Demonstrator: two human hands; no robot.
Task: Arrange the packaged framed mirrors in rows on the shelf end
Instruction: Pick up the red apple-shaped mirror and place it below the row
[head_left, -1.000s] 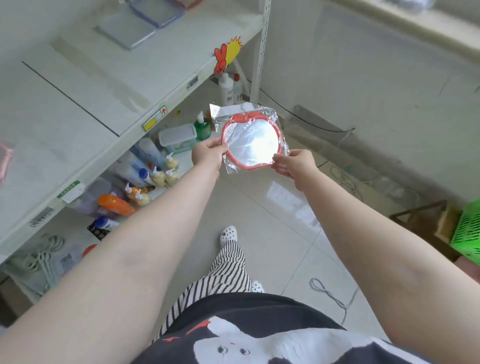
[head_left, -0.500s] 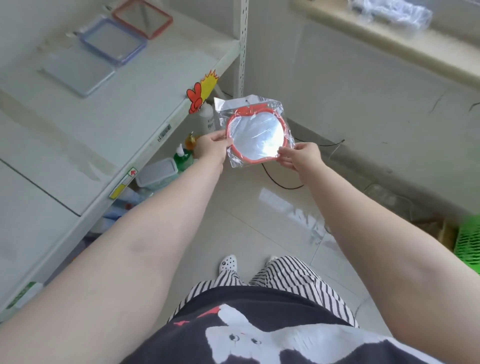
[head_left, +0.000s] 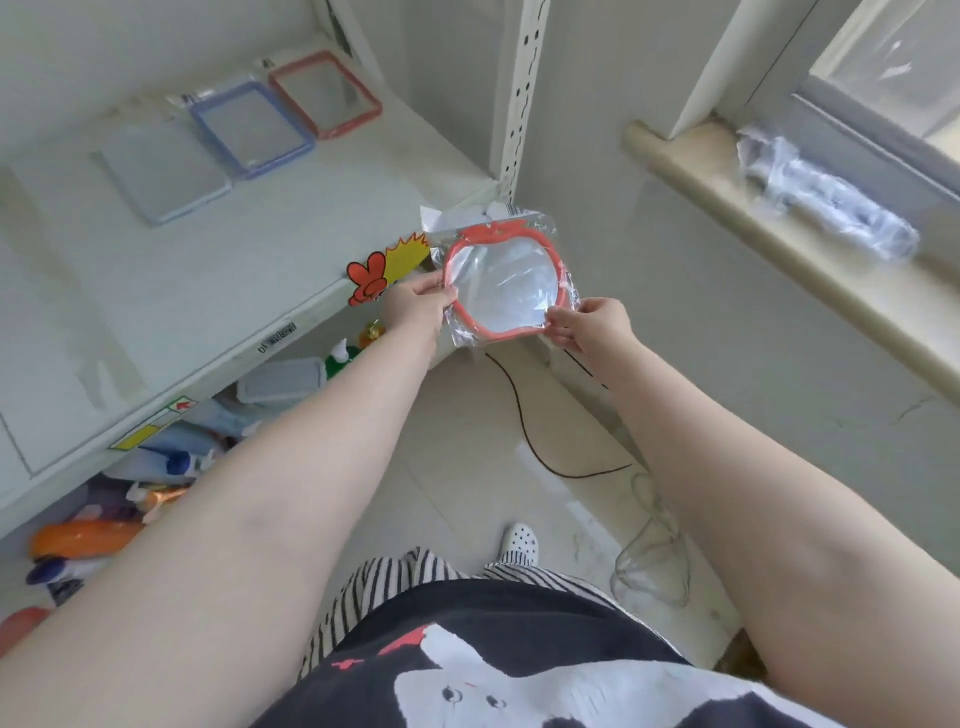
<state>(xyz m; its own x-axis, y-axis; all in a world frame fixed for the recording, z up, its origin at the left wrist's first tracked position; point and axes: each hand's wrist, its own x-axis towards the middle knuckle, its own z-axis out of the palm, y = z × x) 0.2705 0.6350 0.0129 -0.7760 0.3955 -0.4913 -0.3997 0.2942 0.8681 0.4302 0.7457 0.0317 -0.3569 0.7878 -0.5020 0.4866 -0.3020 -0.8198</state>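
Beyond the right end of the white shelf (head_left: 218, 260), over the floor, both hands hold one packaged mirror up in the air. It is a round, apple-shaped mirror with a red frame (head_left: 504, 280), sealed in a clear plastic bag. The left hand (head_left: 415, 306) pinches its left edge and the right hand (head_left: 589, 322) pinches its near right corner, so each grip is closed on the bag and frame. The mirror touches nothing else; it hangs just right of the shelf's front corner, near the red and yellow sticker (head_left: 387, 265).

At the far end of the shelf, three rectangular mirrors already lie flat in a slanted row: a pale grey-blue one (head_left: 163, 174) at the left, a blue-framed one (head_left: 252, 130) in the middle and a red-framed one (head_left: 324, 93) at the right, each just beside or slightly overlapping its neighbour. The shelf surface nearer to the person is bare.

As a judgement, one row is laid and the round mirror is yet to be set down, probably starting a second row nearer the front edge. Whether more mirrors wait elsewhere cannot be told.
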